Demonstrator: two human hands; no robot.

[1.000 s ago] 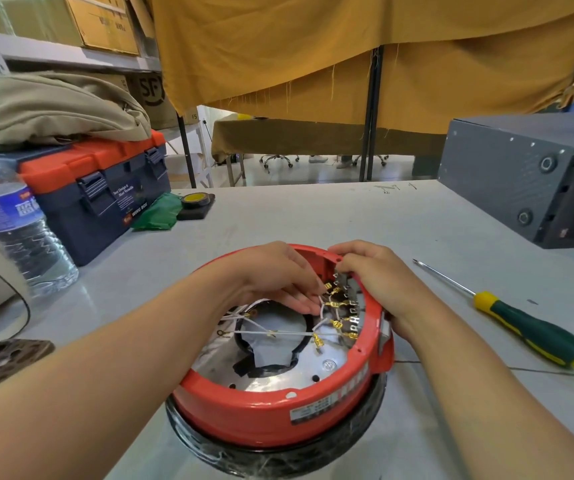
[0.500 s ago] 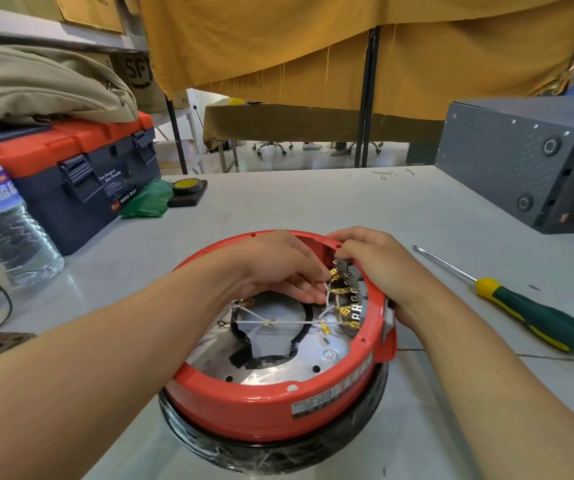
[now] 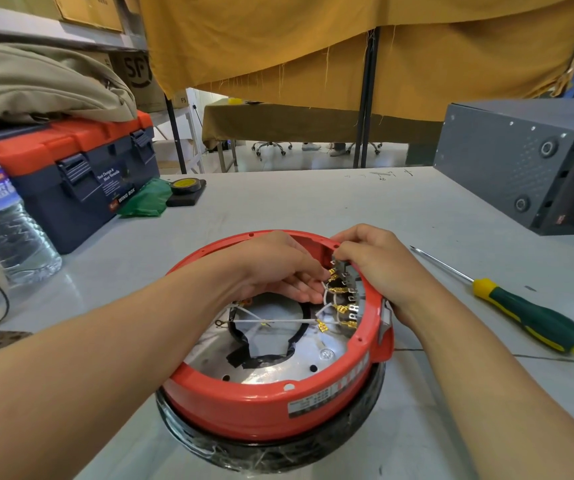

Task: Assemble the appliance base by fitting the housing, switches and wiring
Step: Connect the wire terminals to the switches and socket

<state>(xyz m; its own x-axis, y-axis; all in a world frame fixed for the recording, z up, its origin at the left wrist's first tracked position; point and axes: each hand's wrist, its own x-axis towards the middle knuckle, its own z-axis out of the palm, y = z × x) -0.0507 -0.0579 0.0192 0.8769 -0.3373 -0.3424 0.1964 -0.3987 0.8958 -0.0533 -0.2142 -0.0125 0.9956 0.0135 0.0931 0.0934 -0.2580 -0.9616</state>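
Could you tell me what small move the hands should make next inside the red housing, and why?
Probably the left hand should press the white wire's brass connector onto a terminal of the switch block, while the right hand steadies that block at the red housing rim. Its fingertips already sit at the top connector, and a loose brass connector lies unattached lower down.

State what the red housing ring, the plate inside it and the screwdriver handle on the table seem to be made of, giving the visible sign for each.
Red housing ring: probably glossy painted metal or moulded plastic; smooth, even sheen. Plate inside: bare bright metal, mirror-like reflections, punched holes. Screwdriver handle: plastic or rubber, matte green with yellow moulded ends.
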